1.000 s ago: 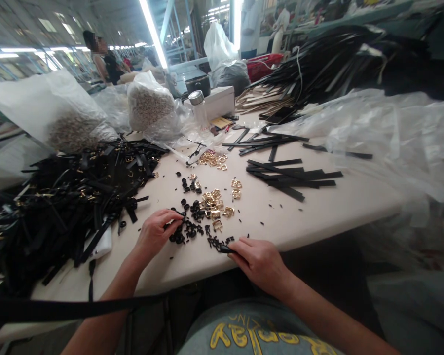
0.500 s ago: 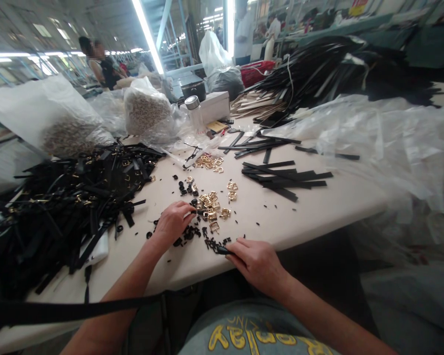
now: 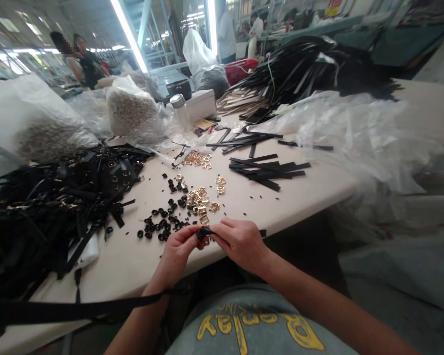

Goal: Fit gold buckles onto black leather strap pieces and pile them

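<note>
My left hand (image 3: pixel 179 249) and my right hand (image 3: pixel 240 241) meet at the near edge of the table (image 3: pixel 244 202). Both pinch a small black loop (image 3: pixel 203 232) between their fingertips; a black strap end seems to sit in my right fingers, though I cannot see it clearly. Just beyond them lie several small black loops (image 3: pixel 159 224) and a cluster of gold buckles (image 3: pixel 200 199). A long black strap (image 3: pixel 70 310) runs across the bottom left under my left forearm.
A big heap of black straps with buckles (image 3: pixel 52 202) fills the left. Cut black strips (image 3: pixel 268 170) lie right of centre, more gold buckles (image 3: pixel 197 159) farther back. Clear plastic sheeting (image 3: pixel 355 133) covers the right; bags of parts (image 3: pixel 129 111), a jar and a white box stand behind. People stand far off.
My left hand left the loops on the table and came back toward me. Both hands now meet at the table edge, pinching a black loop together.
</note>
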`<act>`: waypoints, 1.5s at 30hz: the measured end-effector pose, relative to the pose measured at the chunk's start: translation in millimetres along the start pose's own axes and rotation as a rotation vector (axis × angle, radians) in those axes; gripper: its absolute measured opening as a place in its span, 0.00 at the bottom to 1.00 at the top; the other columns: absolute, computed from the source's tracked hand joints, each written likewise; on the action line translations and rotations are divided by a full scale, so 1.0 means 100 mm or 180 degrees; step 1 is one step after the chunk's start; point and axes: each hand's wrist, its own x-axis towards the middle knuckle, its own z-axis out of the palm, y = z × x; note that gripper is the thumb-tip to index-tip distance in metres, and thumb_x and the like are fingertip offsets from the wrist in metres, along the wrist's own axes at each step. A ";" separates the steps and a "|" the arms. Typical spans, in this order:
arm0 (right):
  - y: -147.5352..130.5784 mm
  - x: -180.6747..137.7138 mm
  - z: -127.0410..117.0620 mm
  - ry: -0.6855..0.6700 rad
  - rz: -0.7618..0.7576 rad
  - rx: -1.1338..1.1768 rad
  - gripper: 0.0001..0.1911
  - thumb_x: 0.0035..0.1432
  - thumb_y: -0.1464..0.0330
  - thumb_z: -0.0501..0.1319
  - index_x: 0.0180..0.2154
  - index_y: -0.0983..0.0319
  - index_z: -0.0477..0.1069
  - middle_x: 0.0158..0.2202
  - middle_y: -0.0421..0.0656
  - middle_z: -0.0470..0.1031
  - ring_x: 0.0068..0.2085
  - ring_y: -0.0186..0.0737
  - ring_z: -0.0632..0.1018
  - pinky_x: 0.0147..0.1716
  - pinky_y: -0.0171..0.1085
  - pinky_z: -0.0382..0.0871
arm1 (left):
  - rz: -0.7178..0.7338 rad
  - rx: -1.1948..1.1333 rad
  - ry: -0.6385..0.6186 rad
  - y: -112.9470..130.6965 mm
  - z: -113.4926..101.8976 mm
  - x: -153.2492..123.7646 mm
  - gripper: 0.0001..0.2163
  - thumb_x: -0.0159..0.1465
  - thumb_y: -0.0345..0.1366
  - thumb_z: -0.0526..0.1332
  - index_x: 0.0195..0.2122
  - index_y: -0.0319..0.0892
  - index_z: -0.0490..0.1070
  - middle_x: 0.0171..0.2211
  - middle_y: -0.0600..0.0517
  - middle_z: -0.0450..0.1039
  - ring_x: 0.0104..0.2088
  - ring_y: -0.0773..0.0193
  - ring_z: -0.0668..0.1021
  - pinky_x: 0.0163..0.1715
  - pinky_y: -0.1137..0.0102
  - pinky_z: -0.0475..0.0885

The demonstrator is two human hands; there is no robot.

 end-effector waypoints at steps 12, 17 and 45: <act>-0.03 -0.09 -0.01 -0.0152 -0.0004 -0.0137 0.15 0.68 0.66 0.54 0.30 0.61 0.72 0.25 0.38 0.69 0.25 0.32 0.68 0.27 0.35 0.52 | -0.0191 -0.0523 0.0293 0.00 0.12 -0.05 0.11 0.52 0.37 0.73 0.33 0.39 0.77 0.24 0.53 0.77 0.24 0.70 0.75 0.26 0.76 0.70; -0.02 -0.14 0.01 -0.0196 -0.0072 -0.0058 0.17 0.70 0.65 0.52 0.31 0.61 0.72 0.25 0.39 0.69 0.25 0.33 0.68 0.28 0.36 0.52 | -0.0409 -0.0687 0.0275 -0.01 0.11 -0.10 0.12 0.53 0.40 0.72 0.35 0.37 0.79 0.29 0.49 0.80 0.28 0.68 0.78 0.30 0.75 0.73; -0.04 -0.21 0.08 -0.0433 0.0106 0.0059 0.13 0.68 0.67 0.54 0.32 0.61 0.73 0.27 0.40 0.73 0.27 0.33 0.72 0.28 0.34 0.56 | -0.0386 -0.0790 0.0623 -0.15 0.19 -0.19 0.13 0.48 0.38 0.75 0.31 0.39 0.78 0.26 0.54 0.77 0.23 0.73 0.75 0.27 0.77 0.72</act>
